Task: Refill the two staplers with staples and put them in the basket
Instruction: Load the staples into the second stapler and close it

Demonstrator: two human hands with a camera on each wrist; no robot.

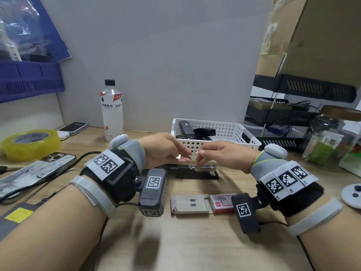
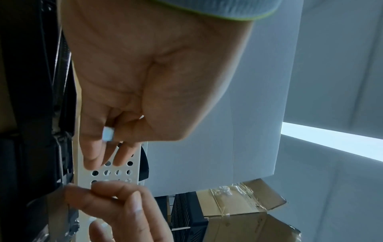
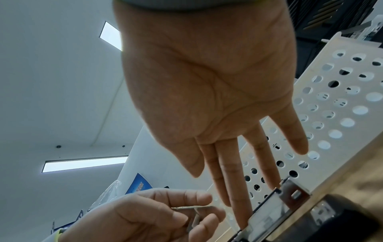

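Pinched between thumb and fingers of the left hand (image 1: pixel 166 149), just left of frame centre in the head view, is a short metal strip of staples (image 1: pixel 178 156); that grip is closed on it, and the left wrist view shows its pale end (image 2: pixel 108 134) poking out from the curled fingers. Right of centre, the right hand (image 1: pixel 218 153) reaches down with fingers straight and relaxed, its grip holding nothing, fingertips (image 3: pixel 241 217) touching the shiny steel rail of the open stapler (image 1: pixel 197 172). That stapler is black, long and flat, lying on the worktop (image 1: pixel 185 241) below both hands, its magazine channel exposed.

Behind the hands, in the middle of the frame, stands a white plastic basket (image 1: pixel 224 127) with round holes in its walls; a second black stapler (image 1: pixel 186 130) lies inside with other dark items. Lower centre, a red and white cardboard staple box (image 1: pixel 203 204) lies open, two small grey staple pieces on its flap.

The worktop is pale wood-grain laminate, set against a plain grey partition. At far left sit a roll of yellowish clear tape (image 1: pixel 29 142), a phone (image 1: pixel 37 171) with a marbled case and, further back, a clear water bottle (image 1: pixel 112 112) with a black cap. Upper left is a blue plastic tray. At right, black slotted trays (image 1: pixel 289 116) are stacked on thin metal posts beneath cardboard boxes, with a glass jar (image 1: pixel 324 139) at the right edge.
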